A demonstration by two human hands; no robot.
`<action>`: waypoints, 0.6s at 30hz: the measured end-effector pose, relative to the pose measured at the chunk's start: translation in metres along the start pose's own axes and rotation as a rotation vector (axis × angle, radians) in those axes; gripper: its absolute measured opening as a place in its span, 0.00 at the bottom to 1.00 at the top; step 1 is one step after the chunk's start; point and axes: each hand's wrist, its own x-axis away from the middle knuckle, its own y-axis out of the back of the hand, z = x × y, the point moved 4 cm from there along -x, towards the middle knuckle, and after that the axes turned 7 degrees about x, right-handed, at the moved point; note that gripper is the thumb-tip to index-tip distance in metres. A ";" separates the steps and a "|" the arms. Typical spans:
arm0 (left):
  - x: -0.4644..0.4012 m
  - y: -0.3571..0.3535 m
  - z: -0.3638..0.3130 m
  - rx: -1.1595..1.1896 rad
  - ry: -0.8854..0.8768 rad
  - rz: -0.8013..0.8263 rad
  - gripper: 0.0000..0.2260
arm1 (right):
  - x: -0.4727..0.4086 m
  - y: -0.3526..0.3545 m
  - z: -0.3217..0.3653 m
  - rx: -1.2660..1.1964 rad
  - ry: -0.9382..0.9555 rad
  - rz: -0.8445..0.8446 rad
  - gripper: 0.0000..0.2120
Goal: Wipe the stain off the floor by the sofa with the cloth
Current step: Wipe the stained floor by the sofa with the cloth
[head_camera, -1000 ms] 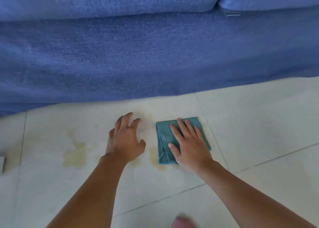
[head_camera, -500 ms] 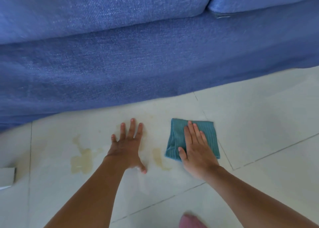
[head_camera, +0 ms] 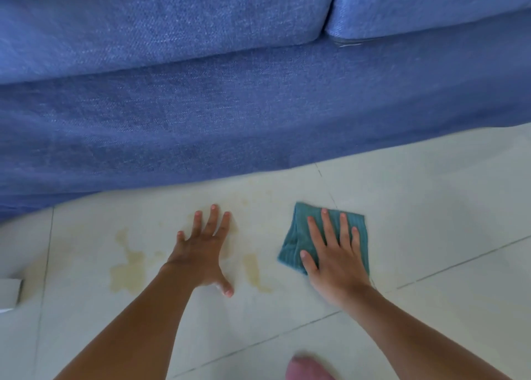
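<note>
A folded teal cloth [head_camera: 296,241] lies flat on the pale tiled floor [head_camera: 431,236] in front of the blue sofa [head_camera: 230,106]. My right hand [head_camera: 334,253] presses flat on the cloth with fingers spread. My left hand [head_camera: 205,250] rests flat on the bare tile, fingers apart, holding nothing. A yellowish stain [head_camera: 128,273] spreads to the left of my left hand. Another streak of the stain [head_camera: 254,270] lies between the two hands, just left of the cloth. Fainter yellow marks [head_camera: 247,201] sit near the sofa's base.
The sofa's front runs across the whole upper view, close behind the hands. A white boxy object [head_camera: 10,293] sits at the left edge on the floor. A blurred pinkish shape [head_camera: 307,369] shows at the bottom edge. Open tile extends to the right.
My right hand has slid the cloth to the right, uncovering the streak between the hands. My left hand has flattened from a clawed pose onto the tile.
</note>
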 end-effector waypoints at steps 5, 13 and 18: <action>0.000 0.005 0.001 -0.011 -0.011 -0.014 0.70 | 0.025 -0.013 -0.012 0.039 0.050 -0.002 0.36; -0.002 0.001 0.004 -0.010 -0.010 -0.018 0.71 | -0.009 0.003 -0.008 0.067 0.061 0.036 0.39; -0.001 0.001 0.005 -0.013 -0.008 -0.013 0.71 | -0.045 0.016 0.000 0.056 0.112 0.055 0.38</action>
